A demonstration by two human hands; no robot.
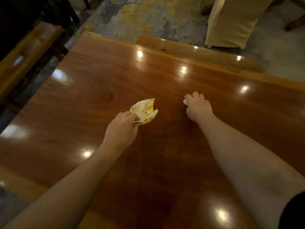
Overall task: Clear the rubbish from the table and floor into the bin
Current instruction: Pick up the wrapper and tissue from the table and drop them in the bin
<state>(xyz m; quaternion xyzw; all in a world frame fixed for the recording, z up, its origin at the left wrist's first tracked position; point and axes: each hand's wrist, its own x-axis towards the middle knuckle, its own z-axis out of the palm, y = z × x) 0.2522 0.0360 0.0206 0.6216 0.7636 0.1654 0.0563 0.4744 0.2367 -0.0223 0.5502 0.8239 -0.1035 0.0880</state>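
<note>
On the glossy wooden desk [102,90], a crumpled yellow wrapper [145,111] lies mid-surface, its near corner pinched in the left hand's [121,129] grip, while the right hand [198,107] nearby grips closed around a white scrap [185,101].

One glossy wooden table [165,83], two bare hands, left hand [121,128] and right hand [198,107], one crumpled yellow wrapper [145,111], one small white scrap [185,101], one cloth-covered chair [234,22], one patterned carpet [140,15]
</note>
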